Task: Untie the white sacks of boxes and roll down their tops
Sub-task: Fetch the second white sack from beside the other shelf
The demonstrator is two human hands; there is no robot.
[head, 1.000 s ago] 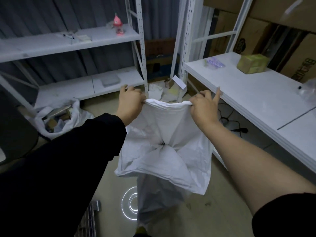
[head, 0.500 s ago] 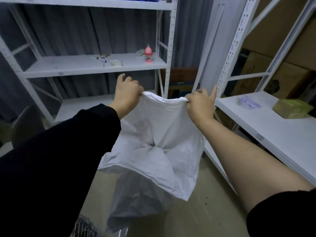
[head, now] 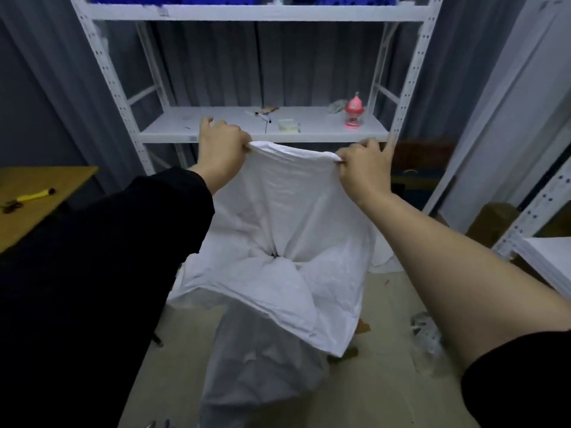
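Sack rim stretched level across mid-frame, pinched by left hand and right hand; body hanging straight below, tied neck between. Both equally near.

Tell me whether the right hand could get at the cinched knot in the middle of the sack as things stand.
Probably yes, once it lets go. The right hand now pinches the white sack's top edge, as does the left hand. The cinched knot lies below, facing the person, with nothing over it.

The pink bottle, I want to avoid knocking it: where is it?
In the head view, the pink bottle stands at the right end of the white rack's middle shelf, above the right hand.
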